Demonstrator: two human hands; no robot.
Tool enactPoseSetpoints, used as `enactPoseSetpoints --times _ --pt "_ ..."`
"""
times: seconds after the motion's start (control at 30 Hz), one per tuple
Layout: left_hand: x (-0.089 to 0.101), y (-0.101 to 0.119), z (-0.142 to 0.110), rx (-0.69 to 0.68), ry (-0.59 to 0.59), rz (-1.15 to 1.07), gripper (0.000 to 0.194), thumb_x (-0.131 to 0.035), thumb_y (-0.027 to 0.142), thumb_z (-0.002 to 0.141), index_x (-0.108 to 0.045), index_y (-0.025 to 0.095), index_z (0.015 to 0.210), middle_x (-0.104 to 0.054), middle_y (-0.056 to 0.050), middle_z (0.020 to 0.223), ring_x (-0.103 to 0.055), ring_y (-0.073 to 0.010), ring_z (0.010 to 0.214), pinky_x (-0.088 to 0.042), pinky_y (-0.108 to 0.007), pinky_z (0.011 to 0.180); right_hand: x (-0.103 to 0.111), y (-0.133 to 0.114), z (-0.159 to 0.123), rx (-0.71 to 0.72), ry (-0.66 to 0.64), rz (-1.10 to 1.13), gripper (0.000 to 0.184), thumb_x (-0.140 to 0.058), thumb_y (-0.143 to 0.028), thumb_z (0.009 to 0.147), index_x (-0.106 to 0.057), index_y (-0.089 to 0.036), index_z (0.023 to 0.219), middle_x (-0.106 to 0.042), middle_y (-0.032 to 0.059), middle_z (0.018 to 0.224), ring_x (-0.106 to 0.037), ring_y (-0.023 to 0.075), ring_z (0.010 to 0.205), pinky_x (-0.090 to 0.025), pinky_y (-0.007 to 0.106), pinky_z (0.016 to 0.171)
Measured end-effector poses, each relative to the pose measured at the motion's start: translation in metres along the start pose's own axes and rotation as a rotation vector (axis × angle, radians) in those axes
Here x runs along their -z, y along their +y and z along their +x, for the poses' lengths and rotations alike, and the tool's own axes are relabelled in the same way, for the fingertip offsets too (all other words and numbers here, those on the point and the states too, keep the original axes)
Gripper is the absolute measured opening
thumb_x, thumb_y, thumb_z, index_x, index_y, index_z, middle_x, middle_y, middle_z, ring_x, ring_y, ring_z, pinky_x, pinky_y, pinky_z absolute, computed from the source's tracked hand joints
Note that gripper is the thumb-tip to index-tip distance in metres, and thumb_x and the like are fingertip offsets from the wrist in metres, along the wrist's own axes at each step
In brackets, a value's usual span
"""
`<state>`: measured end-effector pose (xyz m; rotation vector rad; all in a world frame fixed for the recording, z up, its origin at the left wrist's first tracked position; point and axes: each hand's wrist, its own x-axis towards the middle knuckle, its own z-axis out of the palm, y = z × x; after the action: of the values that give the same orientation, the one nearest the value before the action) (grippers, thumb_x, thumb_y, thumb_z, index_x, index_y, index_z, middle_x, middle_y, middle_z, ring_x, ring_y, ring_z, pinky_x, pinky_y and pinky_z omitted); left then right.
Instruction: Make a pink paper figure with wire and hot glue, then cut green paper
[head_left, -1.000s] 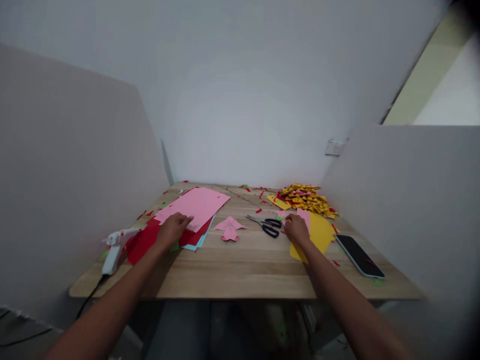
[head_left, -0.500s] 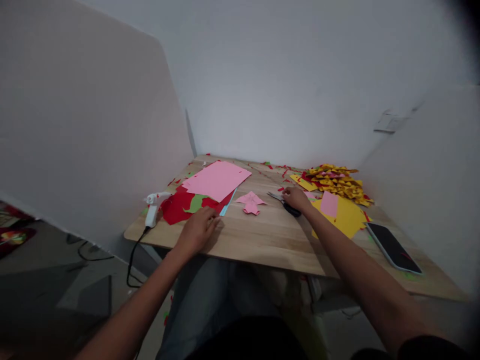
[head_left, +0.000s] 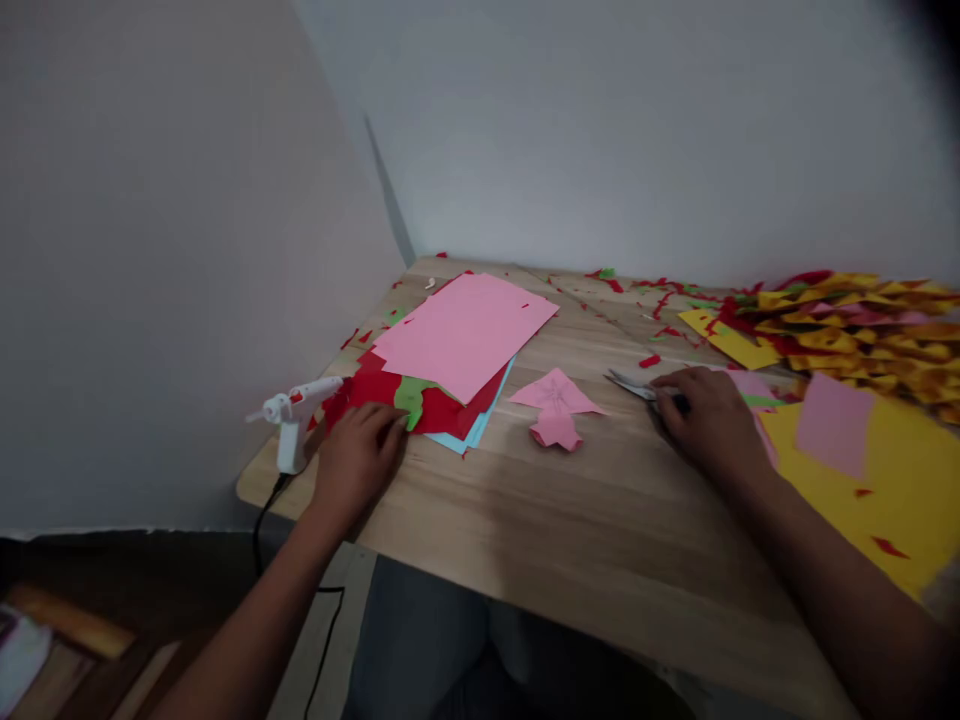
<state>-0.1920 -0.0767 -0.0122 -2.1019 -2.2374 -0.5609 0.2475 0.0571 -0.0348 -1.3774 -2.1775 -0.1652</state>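
My left hand (head_left: 356, 460) is at the lower edge of the red paper (head_left: 371, 385), thumb and fingertips closed on a scrap of green paper (head_left: 410, 397). On the right, my right hand (head_left: 701, 420) covers the handles of the scissors (head_left: 634, 387), fingers curled round them. Their blades lie on the table and point left. Between my hands sits a folded pink paper piece (head_left: 556, 400) with pencil lines and a rolled lower part. Pink sheets (head_left: 469, 330) lie over the red paper, and light blue sheets (head_left: 480, 425) stick out below.
A white glue gun (head_left: 292, 425) stands at the table's left edge, its cord hanging down. Yellow folded paper pieces (head_left: 862, 335) are heaped at the back right. Yellow paper (head_left: 900, 480) with a pink strip (head_left: 834, 425) lies right. Red scraps (head_left: 649, 361) litter the back.
My view has swung left and closer. My left hand went from the pink sheets to the green paper. My right hand moved from the pink paper on the right onto the scissors' handles.
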Motion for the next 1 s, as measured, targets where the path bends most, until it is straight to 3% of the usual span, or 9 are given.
enactPoseSetpoints --times 0.07,0.17,0.3,0.4,0.47,0.6,0.77,0.87,1.0 --pt "0.008 -0.001 0.000 0.012 0.026 -0.050 0.031 -0.046 0.039 0.099 -0.070 0.020 0.099 -0.071 -0.006 0.103 -0.064 -0.0235 0.097 -0.049 -0.036 0.089 0.000 0.001 -0.004 -0.005 0.026 0.011 0.021 -0.052 -0.032 0.092 -0.068 -0.022 0.099 -0.068 0.0099 0.093 -0.061 0.0299 0.093 -0.049 0.047 0.086" --pt "0.028 0.007 -0.004 0.014 0.202 -0.090 0.022 -0.052 0.034 0.097 -0.068 0.020 0.097 -0.072 -0.004 0.102 -0.065 -0.0224 0.102 -0.049 -0.036 0.094 0.006 0.001 -0.004 -0.010 0.070 0.025 0.019 -0.053 -0.033 0.092 -0.068 -0.025 0.100 -0.070 0.0097 0.094 -0.061 0.0307 0.095 -0.049 0.047 0.086" --pt "0.046 0.045 -0.021 -0.041 0.398 -0.129 0.014 -0.058 0.020 0.093 -0.067 0.025 0.102 -0.070 -0.001 0.101 -0.067 -0.0181 0.098 -0.051 -0.033 0.093 0.014 0.006 -0.005 -0.052 0.033 0.021 0.018 -0.055 -0.037 0.090 -0.068 -0.027 0.099 -0.070 0.0093 0.094 -0.062 0.0311 0.093 -0.050 0.048 0.083" --pt "0.038 0.074 -0.039 -0.224 0.217 -0.277 0.026 -0.056 0.008 0.089 -0.067 0.026 0.104 -0.066 -0.001 0.104 -0.066 -0.0146 0.095 -0.051 -0.027 0.086 0.019 0.015 -0.012 -0.079 -0.135 0.010 0.024 -0.055 -0.040 0.088 -0.070 -0.025 0.101 -0.068 0.0105 0.094 -0.063 0.0323 0.089 -0.051 0.050 0.080" --pt "0.024 0.083 -0.051 -0.239 0.133 -0.357 0.030 -0.053 0.003 0.089 -0.067 0.025 0.102 -0.064 -0.002 0.104 -0.065 -0.0141 0.097 -0.051 -0.026 0.085 0.022 0.019 -0.017 -0.075 -0.255 0.024 0.027 -0.055 -0.039 0.088 -0.070 -0.023 0.103 -0.068 0.0109 0.096 -0.064 0.0319 0.090 -0.052 0.050 0.081" --pt "0.002 0.071 -0.071 -0.105 0.156 -0.373 0.027 -0.052 0.004 0.088 -0.068 0.023 0.098 -0.062 -0.003 0.102 -0.064 -0.0153 0.097 -0.050 -0.027 0.085 0.024 0.022 -0.020 -0.100 -0.352 -0.010 0.038 -0.058 -0.035 0.083 -0.068 -0.020 0.116 -0.068 0.0132 0.102 -0.064 0.0328 0.097 -0.053 0.049 0.086" --pt "-0.001 0.047 -0.085 -0.033 0.104 -0.280 0.035 -0.046 0.004 0.084 -0.069 0.022 0.102 -0.061 -0.006 0.109 -0.060 -0.0214 0.106 -0.047 -0.037 0.094 0.021 0.029 -0.013 -0.195 -0.435 0.001 0.040 -0.063 -0.033 0.079 -0.068 -0.022 0.117 -0.066 0.0132 0.096 -0.064 0.0330 0.091 -0.053 0.048 0.081" --pt "0.003 0.048 -0.084 -0.013 0.193 -0.292 0.034 -0.045 0.009 0.086 -0.066 0.020 0.110 -0.061 -0.008 0.112 -0.057 -0.0248 0.111 -0.046 -0.041 0.097 0.023 0.024 -0.010 -0.221 -0.388 0.106 0.039 -0.068 -0.027 0.074 -0.069 -0.017 0.112 -0.067 0.0139 0.096 -0.065 0.0312 0.089 -0.052 0.046 0.081" --pt "-0.005 0.054 -0.067 -0.067 0.310 -0.361 0.012 -0.058 0.031 0.089 -0.062 0.019 0.090 -0.065 -0.007 0.096 -0.062 -0.0254 0.099 -0.048 -0.041 0.093 0.027 -0.005 -0.016 -0.250 -0.296 0.079 0.030 -0.066 -0.025 0.080 -0.070 -0.015 0.108 -0.070 0.0138 0.100 -0.064 0.0271 0.093 -0.051 0.039 0.084"
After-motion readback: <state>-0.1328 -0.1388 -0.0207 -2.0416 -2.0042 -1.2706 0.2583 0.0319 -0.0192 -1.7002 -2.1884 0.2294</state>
